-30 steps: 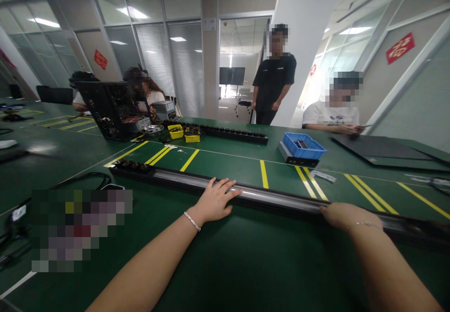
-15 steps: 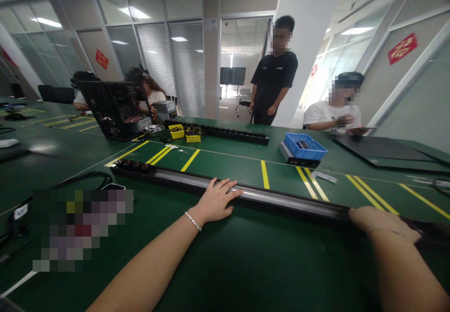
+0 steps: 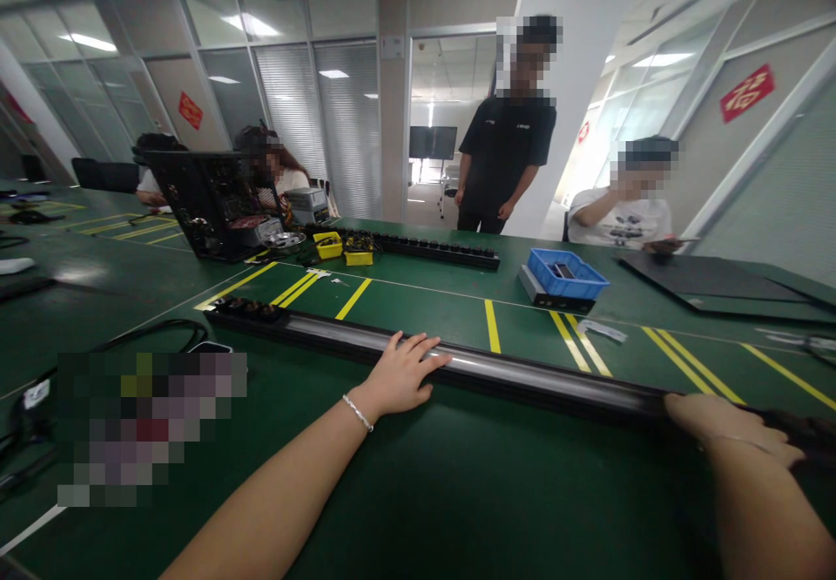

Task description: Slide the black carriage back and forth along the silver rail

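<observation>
We see a long black power strip with a silvery top face lying across the green bench mat. Our left hand rests flat on its middle, fingers spread; our right hand lies palm down on it well to the right. Beyond lie yellow floor-style marking lines, a blue plastic bin, two small yellow trays and a second black socket strip. A person in a black shirt stands behind the bench; a person in a white shirt sits nearby.
</observation>
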{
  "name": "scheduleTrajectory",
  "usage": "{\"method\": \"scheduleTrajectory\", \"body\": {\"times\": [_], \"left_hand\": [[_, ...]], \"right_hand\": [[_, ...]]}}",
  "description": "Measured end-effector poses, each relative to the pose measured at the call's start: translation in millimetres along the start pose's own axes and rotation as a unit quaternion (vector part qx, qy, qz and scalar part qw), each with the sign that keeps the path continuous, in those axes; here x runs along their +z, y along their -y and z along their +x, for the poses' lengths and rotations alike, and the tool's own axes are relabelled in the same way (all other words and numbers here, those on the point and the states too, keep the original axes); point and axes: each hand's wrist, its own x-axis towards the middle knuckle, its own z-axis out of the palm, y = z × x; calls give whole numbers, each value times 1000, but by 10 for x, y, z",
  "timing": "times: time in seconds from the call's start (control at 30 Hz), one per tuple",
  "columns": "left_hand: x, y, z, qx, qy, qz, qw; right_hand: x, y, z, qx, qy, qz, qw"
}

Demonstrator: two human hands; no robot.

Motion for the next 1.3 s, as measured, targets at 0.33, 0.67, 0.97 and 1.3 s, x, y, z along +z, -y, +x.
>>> {"method": "scheduleTrajectory", "body": {"times": [0.33, 0.67, 0.97, 1.3], "left_hand": [[-3, -7, 4, -2, 0, 3, 1000], [14, -4, 0, -7, -17, -11, 1000], [24, 28, 37, -16, -59, -40, 997], [-106, 946, -277, -447, -224, 62, 864]], "right_hand": [[109, -129, 116, 91, 12, 103, 990], [-268, 851, -1180, -372, -138, 67, 915], [225, 1297, -1953, -604, -149, 57, 781], [324, 1322, -1869, -605, -195, 73, 768]]}}
